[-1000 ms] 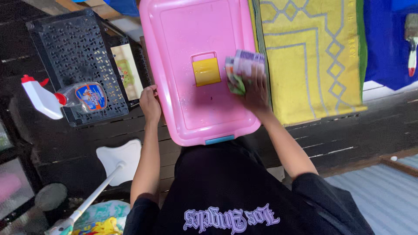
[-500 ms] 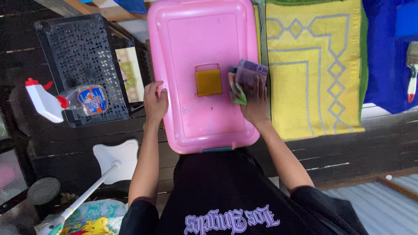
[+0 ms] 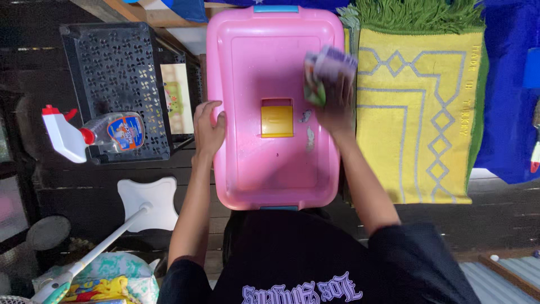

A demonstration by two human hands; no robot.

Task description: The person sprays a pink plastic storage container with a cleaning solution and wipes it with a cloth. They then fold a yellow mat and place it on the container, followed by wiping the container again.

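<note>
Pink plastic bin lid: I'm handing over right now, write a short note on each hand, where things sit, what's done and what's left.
Left hand: flat on the left edge of the pink plastic bin lid, steadying it.
Right hand: pressing a crumpled purple-and-green cloth onto the lid's upper right, beside the yellow handle latch.
Nearby: clear spray bottle with white-and-red trigger lying on the black perforated crate, to the left; yellow patterned rug on the right.
Done: cannot tell from surface.
Left: pale smears remain near the latch.

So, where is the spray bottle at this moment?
In the head view the spray bottle lies on its side at the left, on the black crate, left of the pink lid that the left hand touches.
</note>
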